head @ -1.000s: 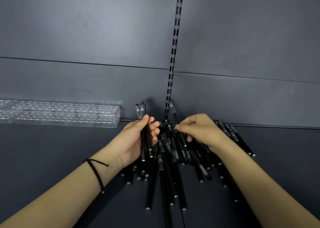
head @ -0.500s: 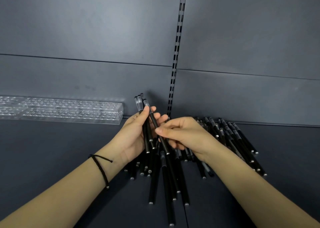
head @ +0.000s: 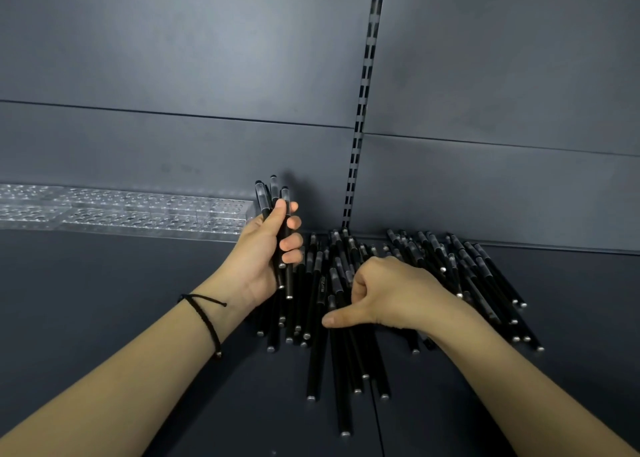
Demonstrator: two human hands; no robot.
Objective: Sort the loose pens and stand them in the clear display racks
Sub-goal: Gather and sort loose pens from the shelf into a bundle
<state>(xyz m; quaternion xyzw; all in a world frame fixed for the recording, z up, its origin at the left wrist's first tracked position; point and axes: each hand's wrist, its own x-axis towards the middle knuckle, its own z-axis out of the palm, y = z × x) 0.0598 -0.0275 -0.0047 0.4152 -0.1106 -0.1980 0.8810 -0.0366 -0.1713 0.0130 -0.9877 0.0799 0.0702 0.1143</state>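
- Black pens (head: 363,283) lie in a loose heap on the dark shelf (head: 104,300), fanned against the back panel (head: 207,75) at my 12 o'clock.
- I see the left hand (head: 263,259) closed around a small bundle of pens (head: 277,207), held upright, caps above the fist.
- I see the right hand (head: 388,293) resting on the heap, fingers curled, thumb pointing to 9 o'clock; whether it grips a pen I cannot tell.
- Clear racks (head: 121,210) sit at 10 o'clock, partly behind the left hand.
- Slotted upright (head: 363,110) rises behind the heap.
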